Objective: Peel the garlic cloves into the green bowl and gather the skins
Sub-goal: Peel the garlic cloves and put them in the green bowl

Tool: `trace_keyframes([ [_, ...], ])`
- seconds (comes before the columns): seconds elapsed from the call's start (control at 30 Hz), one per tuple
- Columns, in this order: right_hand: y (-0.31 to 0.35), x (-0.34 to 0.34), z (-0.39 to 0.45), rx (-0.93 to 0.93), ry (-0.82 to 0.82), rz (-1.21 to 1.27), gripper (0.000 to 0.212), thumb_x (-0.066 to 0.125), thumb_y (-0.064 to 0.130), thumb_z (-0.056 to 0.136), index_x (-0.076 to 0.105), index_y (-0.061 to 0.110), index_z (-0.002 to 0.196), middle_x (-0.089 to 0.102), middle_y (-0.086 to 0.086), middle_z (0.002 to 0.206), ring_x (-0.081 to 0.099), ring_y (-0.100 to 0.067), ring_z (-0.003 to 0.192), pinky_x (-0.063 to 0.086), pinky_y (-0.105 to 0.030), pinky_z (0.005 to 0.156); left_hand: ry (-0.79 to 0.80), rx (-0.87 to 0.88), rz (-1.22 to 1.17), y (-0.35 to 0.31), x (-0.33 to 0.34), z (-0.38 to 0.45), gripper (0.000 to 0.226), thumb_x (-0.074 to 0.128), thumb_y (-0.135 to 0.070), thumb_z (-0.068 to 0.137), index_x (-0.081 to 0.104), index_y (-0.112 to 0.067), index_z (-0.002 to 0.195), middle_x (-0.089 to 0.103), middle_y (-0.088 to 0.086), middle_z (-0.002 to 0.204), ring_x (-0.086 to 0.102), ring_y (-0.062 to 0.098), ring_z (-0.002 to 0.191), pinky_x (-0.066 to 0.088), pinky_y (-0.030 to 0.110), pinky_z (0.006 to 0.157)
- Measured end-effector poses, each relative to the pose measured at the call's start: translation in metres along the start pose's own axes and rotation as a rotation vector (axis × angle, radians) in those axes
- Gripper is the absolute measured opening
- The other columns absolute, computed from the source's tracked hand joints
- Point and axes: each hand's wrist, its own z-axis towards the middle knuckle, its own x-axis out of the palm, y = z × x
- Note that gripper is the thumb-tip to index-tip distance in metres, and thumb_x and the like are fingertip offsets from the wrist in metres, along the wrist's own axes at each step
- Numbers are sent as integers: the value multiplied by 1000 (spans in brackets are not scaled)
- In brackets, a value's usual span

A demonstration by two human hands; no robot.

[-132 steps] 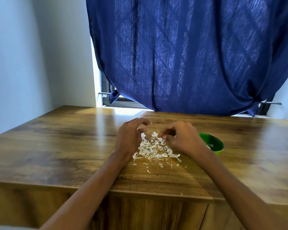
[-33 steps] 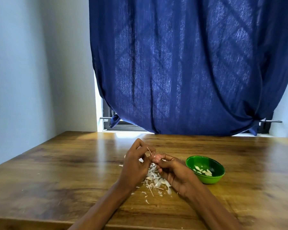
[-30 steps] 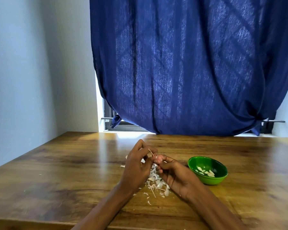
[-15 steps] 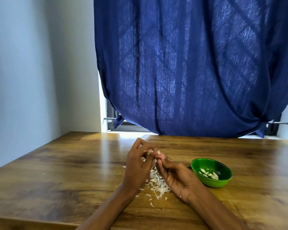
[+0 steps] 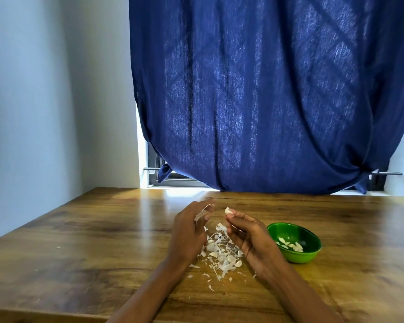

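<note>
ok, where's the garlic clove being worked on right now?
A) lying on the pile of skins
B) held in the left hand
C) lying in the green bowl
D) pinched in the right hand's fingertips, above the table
D: the right hand pinches the garlic clove at its fingertips, raised above the pile of skins and left of the green bowl; the left hand holds only a thin strip of skin.

Your one head-worn camera is looking forward and slightly down across the wooden table (image 5: 79,229), close above it, facing the blue curtain (image 5: 254,101).
</note>
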Motion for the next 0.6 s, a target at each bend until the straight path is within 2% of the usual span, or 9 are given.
trace_keyframes([
  [0.07,1,-1,-1,-10,7,-42,36,76,7,65,75,3,100,72,-11,83,65,-16,69,58,-22,59,7,29,47,-2,1,-1,20,58,-25,102,75,-25,113,74,-13,102,67,0,61,52,18,58],
  [0.13,1,-1,-2,-26,27,-89,41,77,11,65,75,7,106,72,-9,82,64,-14,68,57,-23,61,4,76,117,-2,0,-3,27,52,-38,105,76,-26,100,74,-17,93,68,-4,76,48,11,67],
  [0.2,0,-1,-2,-43,32,-129,39,77,14,69,77,11,108,75,-9,89,64,-13,70,56,-26,64,27,113,207,0,-1,-3,34,50,-46,104,74,-28,89,71,-19,86,67,-2,78,47,14,67],
  [0.27,0,-1,-3,-51,22,-154,27,75,12,79,78,12,107,77,-10,97,66,-13,72,55,-27,68,68,143,285,4,-1,-1,27,56,-42,99,73,-26,85,68,-18,86,62,-4,73,47,18,66],
  [0.33,0,0,-2,-46,4,-166,19,71,9,86,78,11,104,78,-10,97,68,-12,71,55,-27,69,114,164,335,5,-2,0,7,69,-25,94,76,-26,92,66,-21,95,59,-6,78,45,13,72],
  [0.43,0,0,-2,-41,-4,-177,16,69,9,88,77,8,103,78,-10,96,68,-12,71,56,-26,67,131,162,367,3,-5,-2,31,75,-9,88,76,-27,112,67,-22,110,57,-10,86,36,0,81],
  [0.6,-1,0,1,-21,-32,-184,16,69,12,90,75,6,103,78,-12,95,68,-12,71,57,-25,65,53,140,246,-4,-3,-1,24,65,-14,99,74,-26,117,74,-16,111,64,-7,100,42,2,84],
])
